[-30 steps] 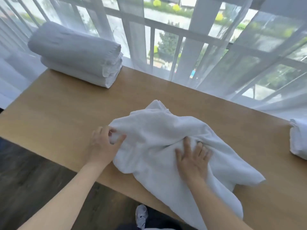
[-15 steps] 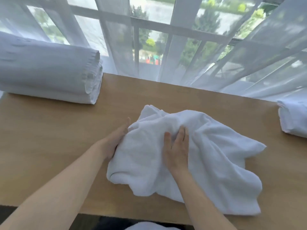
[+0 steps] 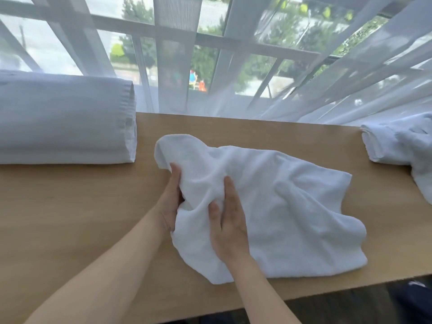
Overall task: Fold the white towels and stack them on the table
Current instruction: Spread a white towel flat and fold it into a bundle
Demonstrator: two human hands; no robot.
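We read no labels. The crumpled white terry towel point(image 3: 268, 206) lies mid-table point(image 3: 70, 218). The left hand point(image 3: 171, 202) grasps its 9 o'clock edge; the right hand point(image 3: 230, 220) pinches a central fold.

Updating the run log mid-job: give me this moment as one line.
stage: unfolded towel rumpled on table | left hand grips its left edge | right hand pinches a fold | folded stack far left
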